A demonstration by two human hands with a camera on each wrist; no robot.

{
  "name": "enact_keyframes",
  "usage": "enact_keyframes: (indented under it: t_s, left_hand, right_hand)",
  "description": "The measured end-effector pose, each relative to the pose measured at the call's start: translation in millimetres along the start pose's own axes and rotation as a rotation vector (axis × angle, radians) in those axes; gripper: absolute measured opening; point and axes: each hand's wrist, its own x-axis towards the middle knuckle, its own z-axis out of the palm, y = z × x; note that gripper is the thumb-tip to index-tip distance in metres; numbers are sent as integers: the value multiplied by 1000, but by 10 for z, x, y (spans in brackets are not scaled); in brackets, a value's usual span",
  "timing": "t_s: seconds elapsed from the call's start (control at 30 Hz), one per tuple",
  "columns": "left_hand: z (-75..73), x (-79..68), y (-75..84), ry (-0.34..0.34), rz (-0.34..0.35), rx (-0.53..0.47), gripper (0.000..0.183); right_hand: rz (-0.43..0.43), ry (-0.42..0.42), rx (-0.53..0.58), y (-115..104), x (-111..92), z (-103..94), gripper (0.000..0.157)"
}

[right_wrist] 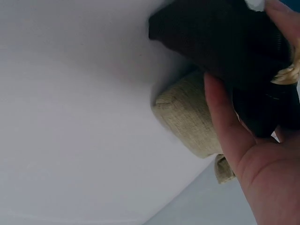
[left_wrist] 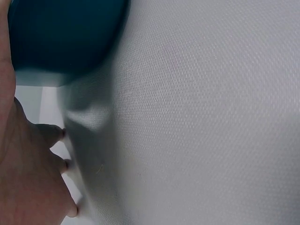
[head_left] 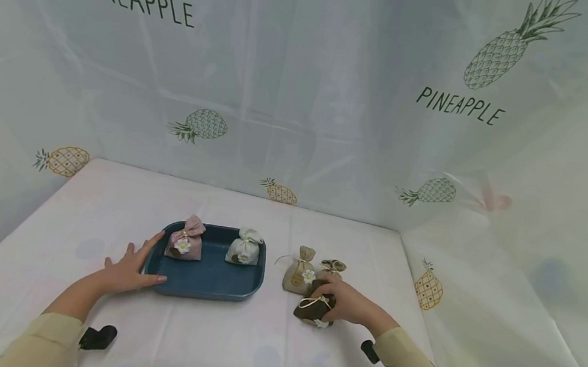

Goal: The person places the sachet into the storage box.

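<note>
My left hand (head_left: pixel 125 272) rests at the left end of a dark blue tray (head_left: pixel 195 289), fingers spread and fairly straight, thumb and index finger at its rim. On the right, my right hand (head_left: pixel 350 304) grips a dark drawstring pouch (head_left: pixel 305 312) with a cream cord bow and a white flower. In the right wrist view, thumb and fingers are round the gathered neck of this dark pouch (right_wrist: pixel 211 42). Just behind it stand a beige pouch (head_left: pixel 296 277) with a white flower and another pouch (head_left: pixel 333 265), partly hidden by my hand.
Inside the tray sit a pink pouch (head_left: pixel 194 249) at the left and a white pouch (head_left: pixel 244 248) at the right, both with flowers. A pale cloth (head_left: pixel 221 345) covers the table. Pineapple-print sheets (head_left: pixel 305 88) hang behind and at the sides.
</note>
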Motion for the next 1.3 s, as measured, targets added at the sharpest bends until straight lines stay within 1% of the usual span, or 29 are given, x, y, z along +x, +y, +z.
enact_keyframes:
  t_s: [0.3, 0.47, 0.6, 0.83, 0.97, 1.1, 1.2, 1.3]
  left_hand:
    - [-15, -5, -23, 1, -3, -11, 109]
    - [11, -5, -46, 6, -1, -29, 109]
    - [8, 6, -40, 5, -4, -30, 109]
    - [-4, 12, -25, -2, -10, -12, 109]
    - [-20, 1, -15, 0, -8, -7, 109]
    - [-28, -8, 3, -6, -6, -11, 109]
    - [-26, -9, 15, -11, -9, -13, 108]
    - [-15, -6, 16, -12, -12, -6, 108]
  right_hand:
    - [-14, 10, -14, 51, 50, -5, 37]
    - [-44, -2, -28, 0, 77, -37, 34]
    - [-89, 6, -13, -113, 109, -102, 34]
    - [-123, 22, 13, -349, 204, -208, 35]
    - [-140, 31, -1, -501, 283, -246, 35]
    - [-185, 30, -17, -649, 362, -282, 33]
    - [-229, 19, 6, -752, 428, -310, 33]
    - [-253, 11, 22, -845, 500, -325, 33]
